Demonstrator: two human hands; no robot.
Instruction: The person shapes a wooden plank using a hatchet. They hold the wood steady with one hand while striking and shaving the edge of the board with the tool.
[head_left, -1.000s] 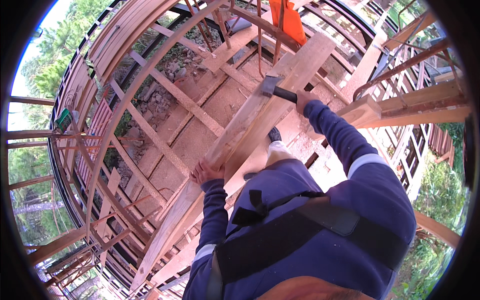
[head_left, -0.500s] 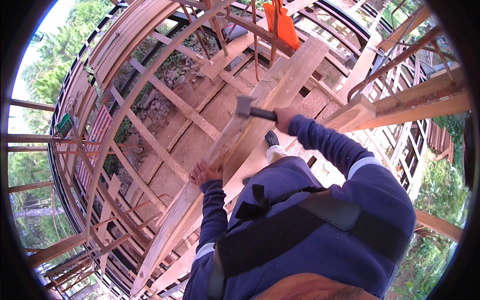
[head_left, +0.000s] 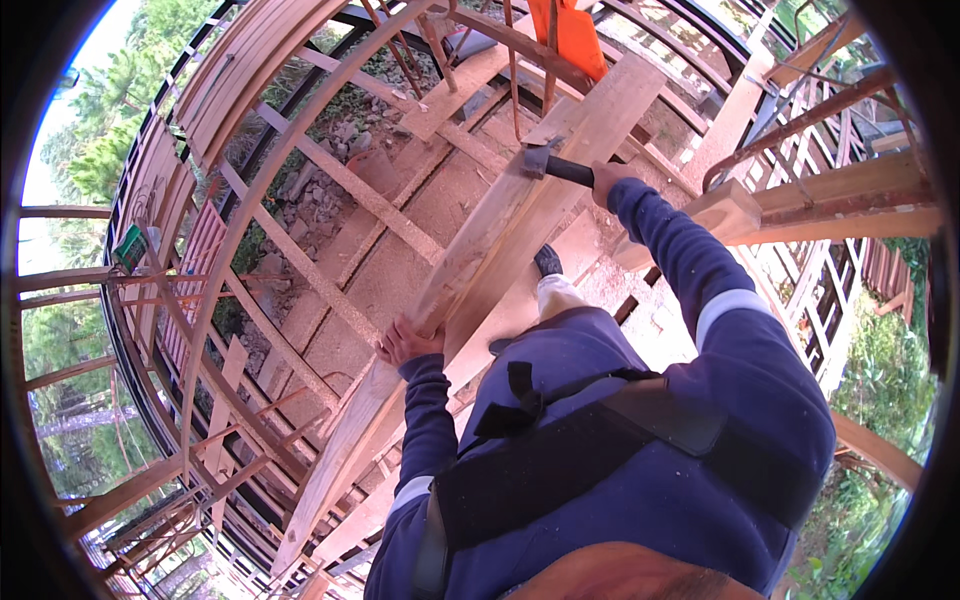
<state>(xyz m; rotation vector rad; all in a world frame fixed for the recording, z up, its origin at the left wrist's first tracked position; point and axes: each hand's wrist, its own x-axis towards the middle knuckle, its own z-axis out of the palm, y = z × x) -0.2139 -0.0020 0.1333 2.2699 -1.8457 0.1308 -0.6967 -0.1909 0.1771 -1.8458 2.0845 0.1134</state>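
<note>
Gripping the dark handle of a short tool (head_left: 570,171), the right hand (head_left: 607,181) has its fingers closed around it in the head view, and the tool's grey metal head lies over the upper part of a thick wooden beam (head_left: 500,240); whether metal and wood touch, I cannot tell. The beam runs slantwise in front of the person, from near an orange bag (head_left: 568,42) down toward the left hand (head_left: 408,343). That hand lies on the wood at the beam's lower end, fingers bent over it, though how firmly they hold cannot be told. A dark shoe (head_left: 547,261) shows beside the beam. Stacked planks (head_left: 235,85) lie at the upper left, and rubble (head_left: 305,195) shows between the floor timbers (head_left: 370,200).
</note>
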